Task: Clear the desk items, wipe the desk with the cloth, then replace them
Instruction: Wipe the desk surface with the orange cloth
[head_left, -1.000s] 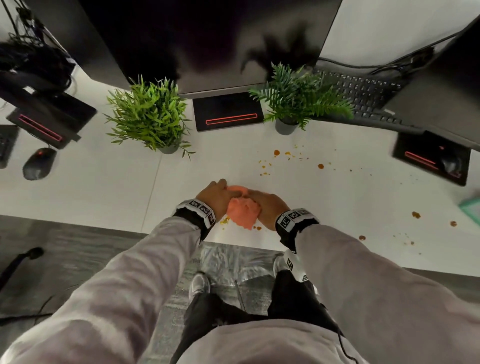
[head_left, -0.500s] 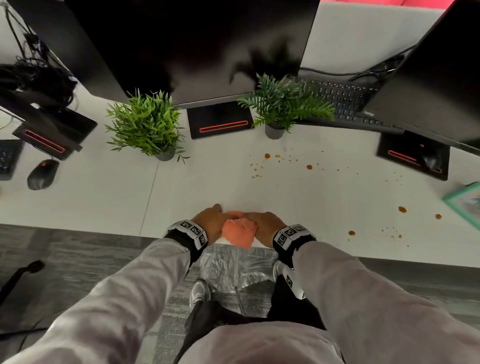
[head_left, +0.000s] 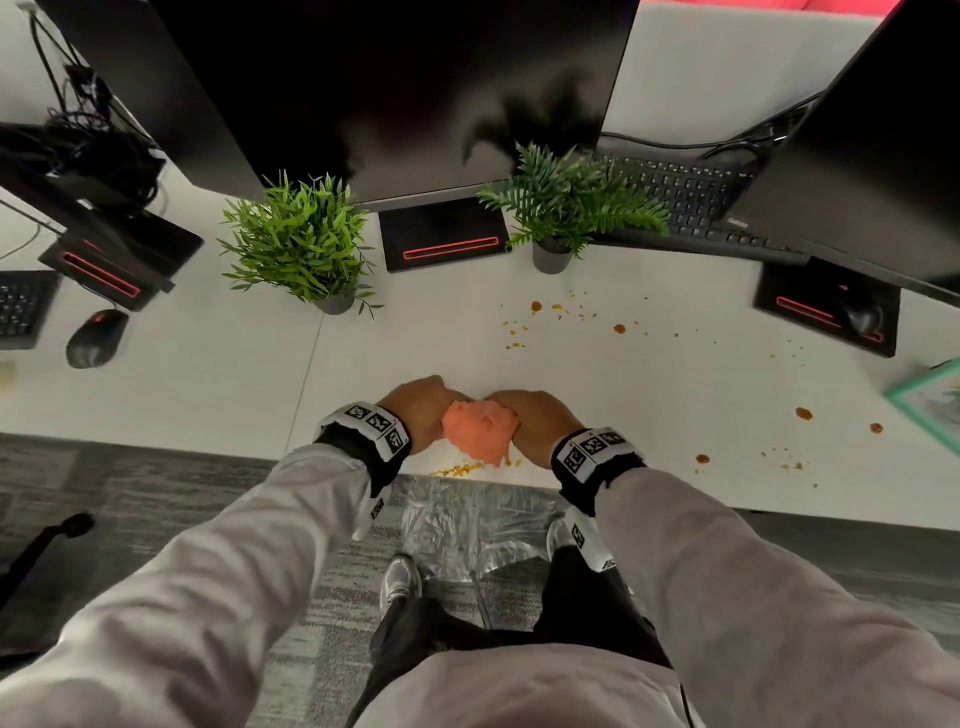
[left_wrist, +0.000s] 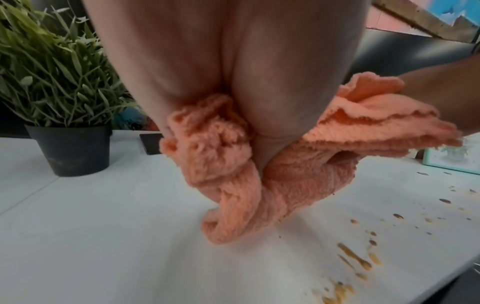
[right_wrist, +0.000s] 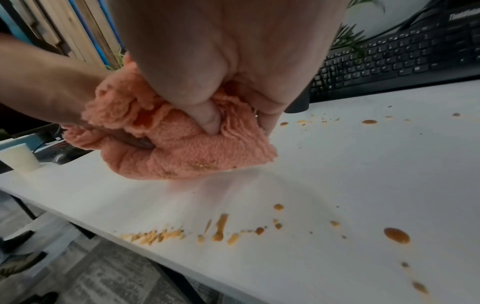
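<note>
Both my hands grip a bunched orange cloth (head_left: 480, 434) just above the white desk (head_left: 208, 384) near its front edge. My left hand (head_left: 421, 410) holds its left side and my right hand (head_left: 530, 421) its right side. In the left wrist view the cloth (left_wrist: 259, 185) hangs in a twisted wad, its lowest fold at the desk surface. In the right wrist view my thumb presses into the cloth (right_wrist: 194, 148), which carries brown smears. Orange-brown spill drops (head_left: 618, 328) dot the desk, with a smeared streak (right_wrist: 221, 228) along the front edge.
Two potted plants (head_left: 301, 244) (head_left: 566, 213) stand before the middle monitor's base (head_left: 444, 241). A keyboard (head_left: 680, 197) lies at back right, a mouse (head_left: 96, 338) at left, a teal picture frame (head_left: 930, 400) at the right edge. A clear plastic bag (head_left: 467, 525) lies on the floor below.
The hands drew the cloth toward the desk's front edge, then lifted it slightly back over the desk. A smeared streak now shows at the edge.
</note>
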